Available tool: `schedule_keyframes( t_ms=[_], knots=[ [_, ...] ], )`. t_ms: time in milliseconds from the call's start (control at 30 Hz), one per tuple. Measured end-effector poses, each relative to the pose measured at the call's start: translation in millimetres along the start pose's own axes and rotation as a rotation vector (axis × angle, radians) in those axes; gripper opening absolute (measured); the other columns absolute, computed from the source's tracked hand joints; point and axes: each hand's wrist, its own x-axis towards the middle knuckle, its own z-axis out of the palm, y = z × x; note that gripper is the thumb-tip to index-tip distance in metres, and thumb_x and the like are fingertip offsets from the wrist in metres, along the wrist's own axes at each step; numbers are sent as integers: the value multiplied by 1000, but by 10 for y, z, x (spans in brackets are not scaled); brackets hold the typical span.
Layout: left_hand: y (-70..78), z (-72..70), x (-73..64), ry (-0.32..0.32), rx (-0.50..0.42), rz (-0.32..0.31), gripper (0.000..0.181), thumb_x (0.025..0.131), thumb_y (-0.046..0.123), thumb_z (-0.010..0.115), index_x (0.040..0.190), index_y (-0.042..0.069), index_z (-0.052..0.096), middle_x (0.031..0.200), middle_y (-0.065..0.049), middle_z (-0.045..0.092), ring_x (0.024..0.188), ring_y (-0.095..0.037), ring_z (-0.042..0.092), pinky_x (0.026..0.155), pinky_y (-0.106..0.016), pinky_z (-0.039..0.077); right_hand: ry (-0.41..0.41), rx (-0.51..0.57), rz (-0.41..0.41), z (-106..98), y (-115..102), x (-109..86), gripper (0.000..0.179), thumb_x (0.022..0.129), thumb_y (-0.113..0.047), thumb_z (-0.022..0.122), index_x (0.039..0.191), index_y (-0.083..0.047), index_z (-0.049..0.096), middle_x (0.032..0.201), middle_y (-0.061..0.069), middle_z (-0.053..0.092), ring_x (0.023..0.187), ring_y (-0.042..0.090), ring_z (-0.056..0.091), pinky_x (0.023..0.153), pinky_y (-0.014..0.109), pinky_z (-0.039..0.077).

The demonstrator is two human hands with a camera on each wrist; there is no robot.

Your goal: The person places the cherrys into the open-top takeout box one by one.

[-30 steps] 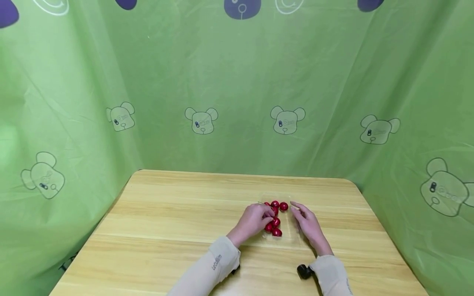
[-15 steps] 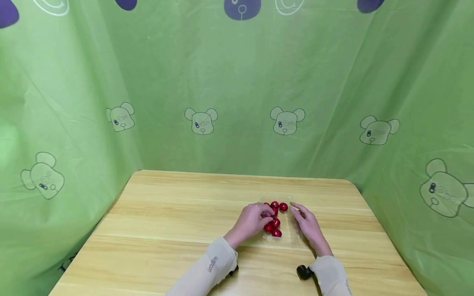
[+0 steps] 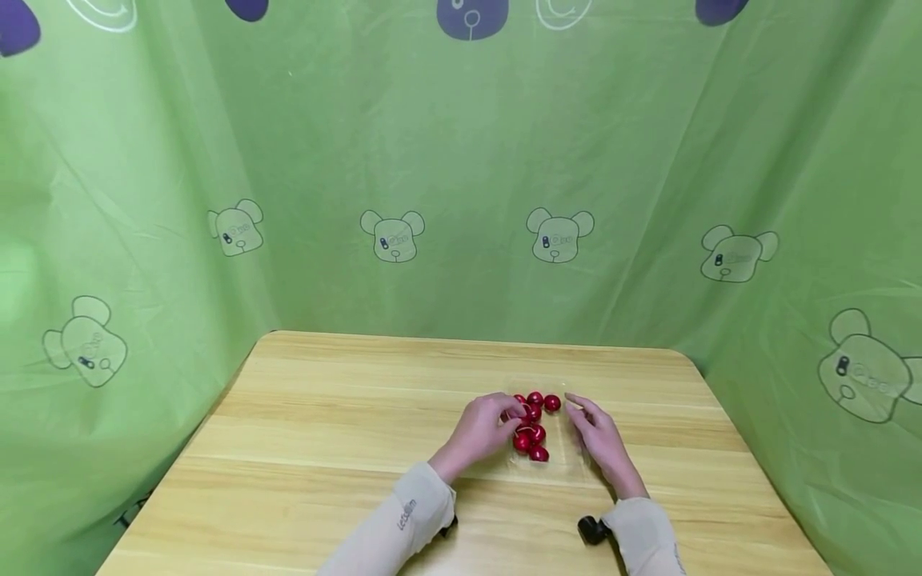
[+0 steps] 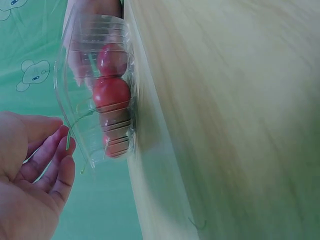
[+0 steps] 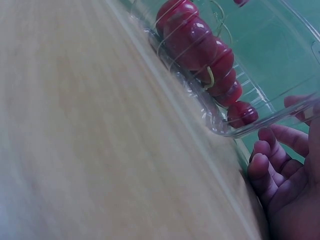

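Note:
Several red cherries (image 3: 551, 402) with thin green stems lie in a clear plastic box (image 4: 112, 22) on the table. My left hand (image 3: 481, 426) is at the left side of the box, its fingers bent and their tips close to the cherries. A thin stem (image 4: 80, 118) crosses in front of the left fingertips in the left wrist view; no cherry shows between them. At the box's right wall, my right hand (image 3: 599, 438) has its fingers loosely extended, the tips at the rim. Whether they touch the plastic is hard to tell.
The wooden table (image 3: 338, 416) reaches out on all sides of the box. A loose piece of stem (image 4: 198, 224) lies on the tabletop in the left wrist view. Green curtains (image 3: 461, 304) with bear prints enclose the back and both sides. Black wrist cameras (image 3: 593, 530) sit under the sleeves.
My left hand has drawn back slightly to the left, uncovering more of the cherries and a curved stem. The right hand and the box have stayed in place.

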Motion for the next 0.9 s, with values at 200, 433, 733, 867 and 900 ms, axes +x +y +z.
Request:
schedule_keyframes(
  t_ms=[200, 433, 733, 867, 900],
  knots=[
    [-26, 10, -6, -3, -5, -9, 15, 95, 11, 73, 109, 14, 77, 105, 3, 76, 93, -5, 67, 87, -19, 55, 26, -11, -22, 10, 300, 157, 52, 110, -36, 52, 152, -5, 49, 86, 14, 58, 63, 17, 54, 57, 30, 50],
    [-53, 20, -30, -5, 7, -20, 16, 96, 12, 72, 110, 16, 77, 107, 3, 77, 96, -7, 68, 90, -21, 56, 38, -13, -46, 27, 362, 170, 58, 108, -45, 51, 152, -7, 49, 95, 14, 59, 71, 17, 60, 61, 30, 56],
    [-81, 6, -39, 34, 3, 3, 15, 96, 12, 72, 109, 16, 77, 101, 5, 74, 90, -6, 66, 80, -16, 52, 15, -5, -31, 19, 323, 170, 61, 108, -46, 50, 155, -7, 45, 101, 17, 59, 75, 21, 65, 65, 33, 61],
    [-107, -53, -33, 75, 33, 5, 18, 95, 14, 72, 112, 17, 75, 101, 6, 73, 89, -9, 65, 77, -16, 51, 16, -13, -33, 5, 294, 179, 62, 109, -44, 49, 157, -5, 40, 107, 21, 61, 76, 22, 66, 67, 34, 62],
    [-119, -76, -31, 87, 44, 5, 20, 95, 14, 73, 115, 18, 75, 103, 5, 73, 90, -9, 65, 77, -17, 51, 16, -14, -24, 4, 284, 182, 63, 109, -44, 49, 158, -6, 38, 110, 22, 60, 77, 22, 67, 67, 34, 63]
  ],
)
